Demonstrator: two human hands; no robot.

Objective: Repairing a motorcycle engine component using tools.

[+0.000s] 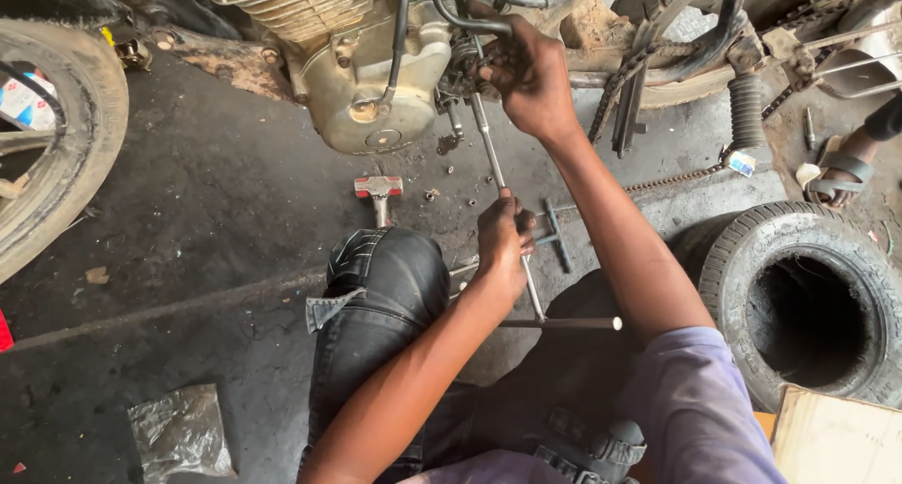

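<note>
The left hand (503, 244) is gripping the shaft of a long T-handle socket wrench (498, 179), fingers closed around it. The right hand (531, 75) is wrapping closed fingers around the wrench's far end, which is pressing against the motorcycle engine (376, 80) above the oily floor (207, 211).

A long T-handled wrench (512, 235) of bare, dull-shining metal is seen. The engine casing (376, 80) is cast metal, tarnished and greasy. The floor (188, 258) is rough, oil-darkened concrete. The tyre (808, 305) is matt, dusty rubber. The trousers (385, 296) are dark, faintly glossy cloth.
</note>
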